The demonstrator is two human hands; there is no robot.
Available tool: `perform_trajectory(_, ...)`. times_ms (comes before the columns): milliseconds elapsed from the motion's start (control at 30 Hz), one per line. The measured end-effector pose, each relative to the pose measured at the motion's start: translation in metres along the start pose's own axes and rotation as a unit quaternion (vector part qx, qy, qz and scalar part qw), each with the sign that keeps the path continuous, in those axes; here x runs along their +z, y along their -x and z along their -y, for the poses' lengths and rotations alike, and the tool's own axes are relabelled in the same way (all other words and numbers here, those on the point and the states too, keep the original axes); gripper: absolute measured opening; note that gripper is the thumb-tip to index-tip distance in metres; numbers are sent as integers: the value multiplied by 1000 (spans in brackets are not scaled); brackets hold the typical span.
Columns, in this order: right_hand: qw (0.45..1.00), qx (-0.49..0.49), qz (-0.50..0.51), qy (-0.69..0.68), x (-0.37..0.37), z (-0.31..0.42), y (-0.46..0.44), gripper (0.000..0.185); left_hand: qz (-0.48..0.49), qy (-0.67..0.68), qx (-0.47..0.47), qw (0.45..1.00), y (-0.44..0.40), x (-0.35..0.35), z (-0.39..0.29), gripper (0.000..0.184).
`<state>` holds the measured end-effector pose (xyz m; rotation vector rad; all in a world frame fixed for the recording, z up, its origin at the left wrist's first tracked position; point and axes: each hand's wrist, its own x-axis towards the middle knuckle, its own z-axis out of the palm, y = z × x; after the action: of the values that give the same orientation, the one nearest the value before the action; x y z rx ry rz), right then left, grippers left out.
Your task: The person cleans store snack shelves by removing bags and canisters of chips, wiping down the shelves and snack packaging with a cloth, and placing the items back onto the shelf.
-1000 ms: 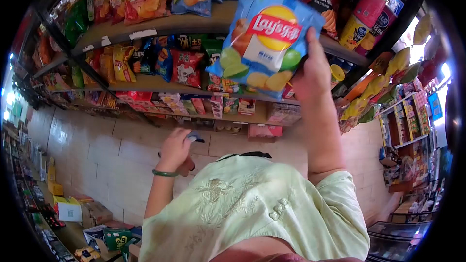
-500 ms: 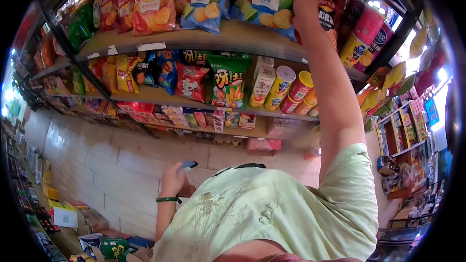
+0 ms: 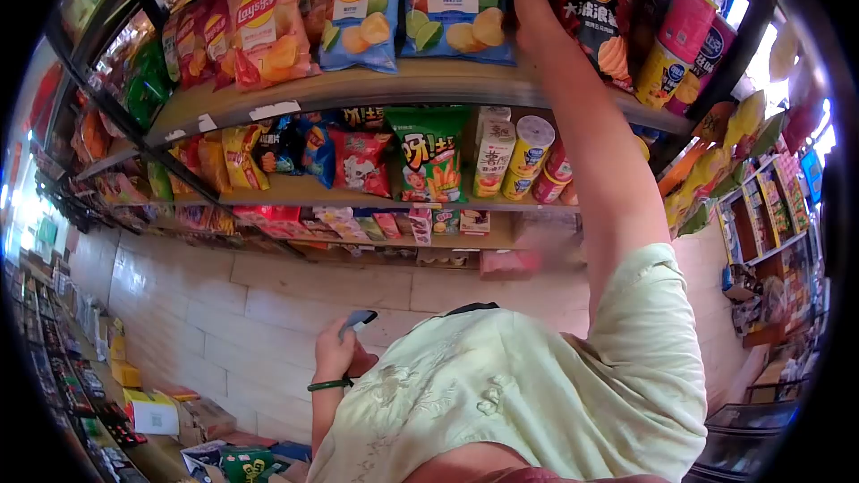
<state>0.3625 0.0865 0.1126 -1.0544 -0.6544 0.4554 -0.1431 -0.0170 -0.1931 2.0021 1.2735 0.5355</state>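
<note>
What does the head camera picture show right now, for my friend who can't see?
A person's right hand is at the right edge of a blue Lay's bag, standing on a shelf among other snack bags. Lower down, the left hand, with a green bangle at its wrist, holds a small blue-grey object near a pale green shirt.

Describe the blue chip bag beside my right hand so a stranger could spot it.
Start at the wide upper wooden shelf. Just right of its middle stands a light-blue Lay's bag printed with limes and chips. Unlike the similar blue bag on its left, it has the right hand at its right edge, with a red-and-black bag beyond.
</note>
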Motion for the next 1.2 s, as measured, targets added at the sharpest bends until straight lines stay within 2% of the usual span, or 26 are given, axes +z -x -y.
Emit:
perform_trajectory(33,998,42,45,11,-5,4,1,62,1,-3,3,1000,-5,-1,-4,30)
perform_trajectory(67,998,41,42,10,-11,8,7,62,7,1,12,1000,-10,-2,-8,30)
perform_trajectory(100,982,-4,95,166,-17,15,22,64,13,6,22,1000,-14,-2,-12,30)
perform_trajectory(133,936,-48,144,317,-23,20,34,67,15,4,26,1000,-19,-1,-12,30)
perform_trajectory(167,937,-48,138,318,-28,18,41,67,35,23,-14,999,-23,1,-12,30)
perform_trajectory(200,915,-61,167,363,-30,15,46,71,55,41,-49,996,-31,3,-13,30)
perform_trajectory(233,890,-74,192,407,-32,12,49,74,59,37,-38,997,-36,4,-22,30)
perform_trajectory(267,895,-89,163,407,-36,15,47,74,51,22,4,998,-56,4,-38,30)
perform_trajectory(300,875,-100,150,450,-31,5,51,75,47,12,21,999,-50,7,-48,30)
perform_trajectory(333,853,-108,137,491,-29,-2,55,75,65,8,1,998,-48,11,-45,30)
perform_trajectory(467,855,-114,103,495,-31,-2,55,72,71,22,27,997,-48,26,-37,30)
perform_trajectory(533,846,-118,74,515,-33,-3,50,70,92,68,12,993,-43,26,-43,29)
perform_trajectory(633,827,-118,96,541,-30,-12,33,70,125,46,-21,991,-43,33,-7,27)
perform_trajectory(733,830,-98,86,542,-15,-8,39,64,122,39,-41,991,-33,29,-8,25)
perform_trajectory(967,846,-85,55,523,-15,-12,55,67,103,36,-8,994,-24,28,12,24)
perform_trajectory(1033,827,-205,20,524,-18,-13,66,63,97,45,-12,994,-24,29,18,25)
perform_trajectory(1067,826,-206,19,524,-20,-12,76,63,97,45,-11,994,-24,29,20,25)
perform_trajectory(1133,803,-357,-30,477,-27,-3,102,53,96,54,-20,994,-23,29,23,24)
perform_trajectory(1167,802,-357,-32,478,-32,-1,111,53,97,54,-18,994,-25,30,25,24)
perform_trajectory(1200,789,-397,-6,469,-39,0,119,48,101,64,-38,992,-27,30,27,23)
